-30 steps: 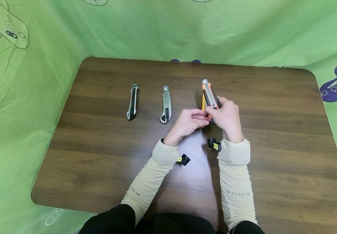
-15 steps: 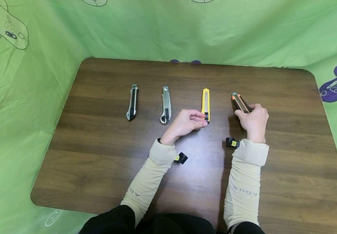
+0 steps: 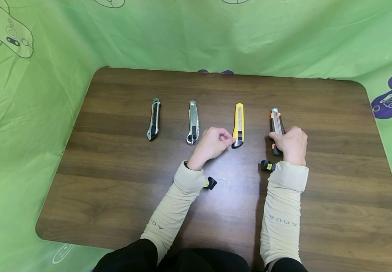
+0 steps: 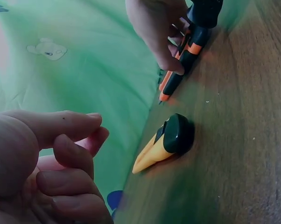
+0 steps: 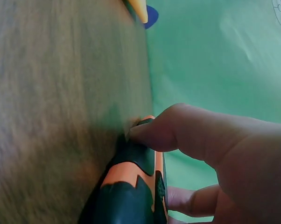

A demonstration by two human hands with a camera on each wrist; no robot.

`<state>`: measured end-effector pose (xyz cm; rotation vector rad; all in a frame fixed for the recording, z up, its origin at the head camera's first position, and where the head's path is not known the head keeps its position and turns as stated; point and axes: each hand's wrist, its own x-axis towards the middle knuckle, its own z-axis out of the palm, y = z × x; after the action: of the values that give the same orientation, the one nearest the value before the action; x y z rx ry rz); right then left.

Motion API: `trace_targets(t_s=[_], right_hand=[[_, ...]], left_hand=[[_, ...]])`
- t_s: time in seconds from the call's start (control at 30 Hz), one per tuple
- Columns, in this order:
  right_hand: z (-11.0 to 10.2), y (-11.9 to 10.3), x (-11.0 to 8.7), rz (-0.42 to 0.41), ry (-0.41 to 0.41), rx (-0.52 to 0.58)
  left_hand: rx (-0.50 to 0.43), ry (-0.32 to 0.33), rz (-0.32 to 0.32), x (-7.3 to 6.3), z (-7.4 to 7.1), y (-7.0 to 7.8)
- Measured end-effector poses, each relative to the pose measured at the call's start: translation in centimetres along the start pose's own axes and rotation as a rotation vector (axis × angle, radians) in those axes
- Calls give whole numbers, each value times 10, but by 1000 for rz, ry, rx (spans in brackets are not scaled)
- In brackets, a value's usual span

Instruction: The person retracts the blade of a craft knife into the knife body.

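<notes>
On the right of the table lies an orange and black utility knife (image 3: 277,128). My right hand (image 3: 292,144) grips its sides, and the right wrist view shows the thumb (image 5: 159,128) on one side and a finger on the other. Left of it a yellow utility knife (image 3: 239,122) with a black end lies flat. Close beside its lower end is my left hand (image 3: 214,143), holding nothing. Its fingers bend loosely in the left wrist view, apart from the yellow knife.
Two more utility knives lie in the row to the left: a silver one (image 3: 193,122) and a black and grey one (image 3: 154,119). Green cloth (image 3: 196,37) hangs behind the brown wooden table (image 3: 114,196).
My right hand has carried the orange and black knife rightward from beside the yellow one and down to the table. My left hand has come away from the yellow knife.
</notes>
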<state>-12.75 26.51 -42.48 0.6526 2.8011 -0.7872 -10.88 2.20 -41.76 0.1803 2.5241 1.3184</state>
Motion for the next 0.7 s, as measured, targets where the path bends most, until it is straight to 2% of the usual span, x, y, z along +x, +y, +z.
trace_targets(t_s=[0.27,0.47,0.57,0.7], right_hand=[[0,2,0,38,-19,39],[-1,4,1,34,-25,10],[-3,6,1,24,-6,21],[-10,14,-2,-2,94,109]], left_hand=[[-6,14,19,0,1,3],[2,29,53,-1,-2,4],[15,21,76,-4,-6,0],[96,-9,134,-14,-20,-5]])
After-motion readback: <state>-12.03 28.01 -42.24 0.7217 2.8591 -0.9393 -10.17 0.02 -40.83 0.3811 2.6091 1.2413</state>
